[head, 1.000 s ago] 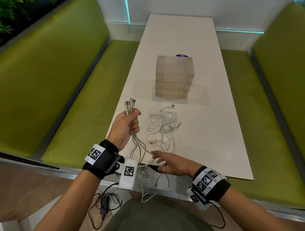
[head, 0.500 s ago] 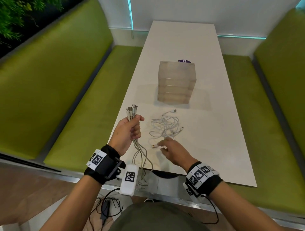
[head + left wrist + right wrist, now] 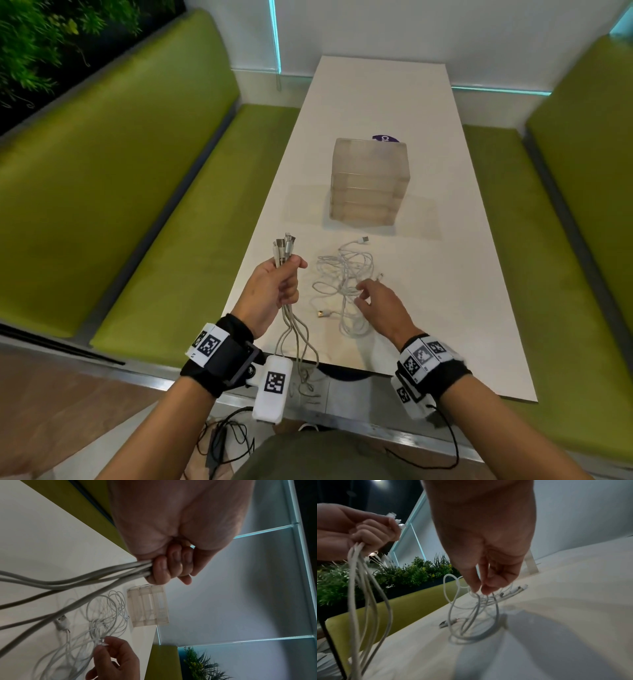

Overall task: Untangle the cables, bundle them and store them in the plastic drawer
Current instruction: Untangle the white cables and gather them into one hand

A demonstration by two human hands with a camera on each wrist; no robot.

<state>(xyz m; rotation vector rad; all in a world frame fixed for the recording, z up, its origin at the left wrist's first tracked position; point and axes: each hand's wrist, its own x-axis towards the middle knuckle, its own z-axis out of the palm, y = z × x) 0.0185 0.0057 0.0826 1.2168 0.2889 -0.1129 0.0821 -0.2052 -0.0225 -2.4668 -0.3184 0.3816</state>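
Observation:
My left hand (image 3: 289, 274) grips a bundle of several grey-white cables (image 3: 294, 329) above the table's near left corner. Their plugs (image 3: 284, 245) stick up above the fist, and the loose ends hang past the table edge. A tangle of thin white cables (image 3: 342, 274) lies on the white table (image 3: 445, 308). My right hand (image 3: 363, 291) is over the tangle's right side. In the right wrist view its thumb and forefinger pinch a white strand (image 3: 478, 596), and loops rise toward them. The translucent plastic drawer unit (image 3: 370, 181) stands behind the tangle with its drawers closed.
Green benches (image 3: 137, 205) run along both long sides of the table. A purple sticker (image 3: 385, 138) shows behind the drawer unit. A USB plug (image 3: 322, 313) lies near the front edge. Black wires (image 3: 226, 442) trail on the floor by my knees.
My right hand has moved from the table's near edge forward onto the white tangle and taken a strand. My left hand still holds the bundle in about the same place.

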